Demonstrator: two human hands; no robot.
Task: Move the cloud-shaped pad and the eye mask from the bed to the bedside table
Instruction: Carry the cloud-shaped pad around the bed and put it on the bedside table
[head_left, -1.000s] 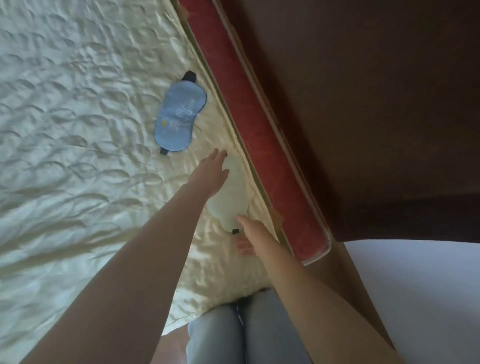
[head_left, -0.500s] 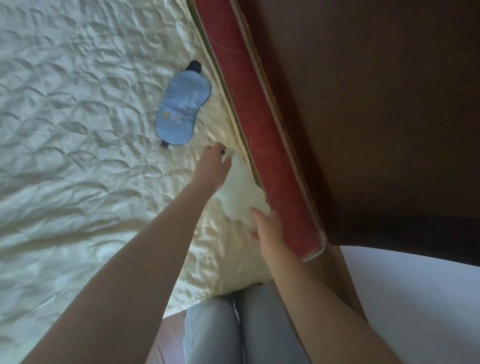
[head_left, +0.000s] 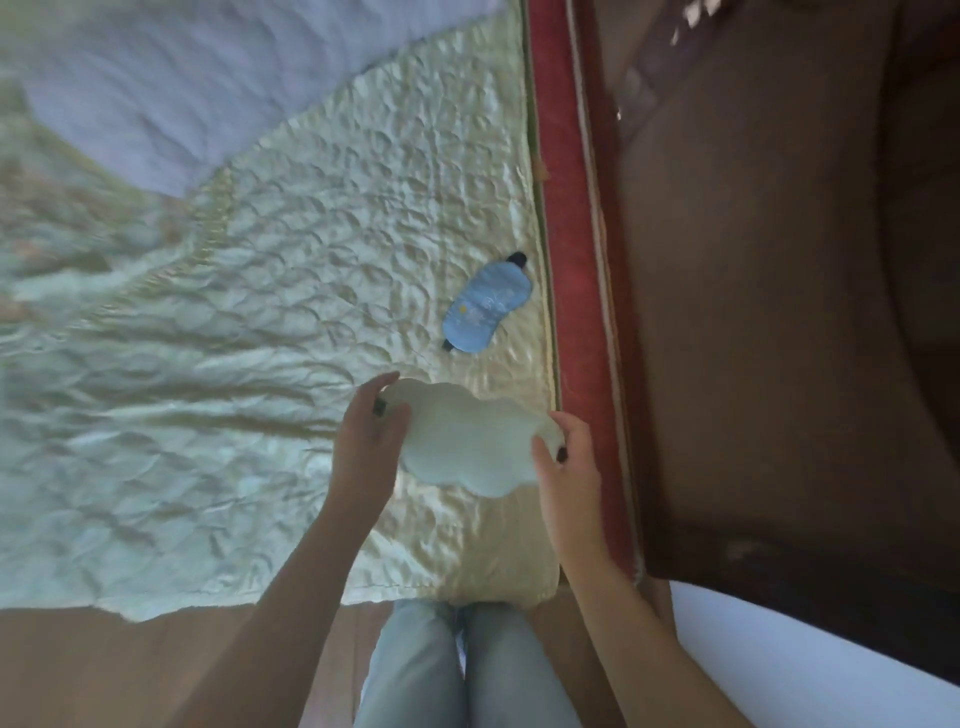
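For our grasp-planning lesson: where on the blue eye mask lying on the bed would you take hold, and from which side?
Pinch the eye mask across its short width, from above. It lies flat on the quilt, offering no side grip, and soft fabric should bunch between finger and thumb. The left hand and right hand hold the cloud-shaped pad.

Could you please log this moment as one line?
left hand: grips cloud-shaped pad | right hand: grips cloud-shaped pad | eye mask: on bed
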